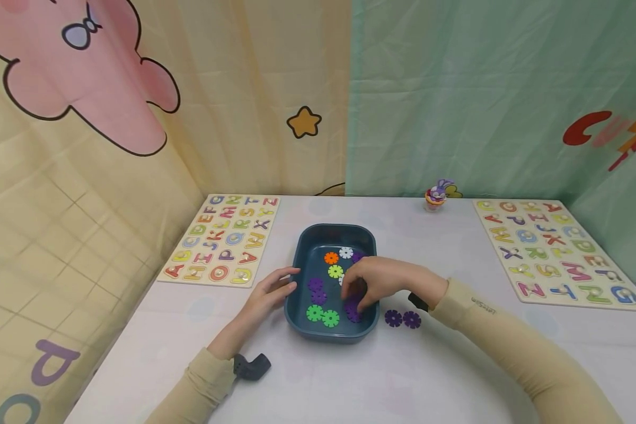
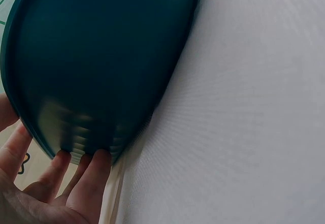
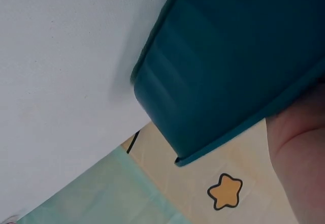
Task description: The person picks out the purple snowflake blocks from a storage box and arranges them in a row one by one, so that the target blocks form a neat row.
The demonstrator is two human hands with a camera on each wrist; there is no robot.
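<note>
A dark teal plastic tub stands on the table and holds several toothed plastic discs. Among them are green discs, purple discs, a yellow disc, an orange disc and a white disc. My left hand rests its extended fingertips against the tub's left outer wall. Reaching over the right rim, my right hand has bent fingers and thumb down at purple discs inside; whether it pinches one is unclear. Its fingertips are hidden behind the tub wall in the right wrist view.
Two purple discs lie on the table right of the tub. Alphabet puzzle boards lie at the left and the right. A small rabbit figure in a cup stands at the back edge, before printed curtains.
</note>
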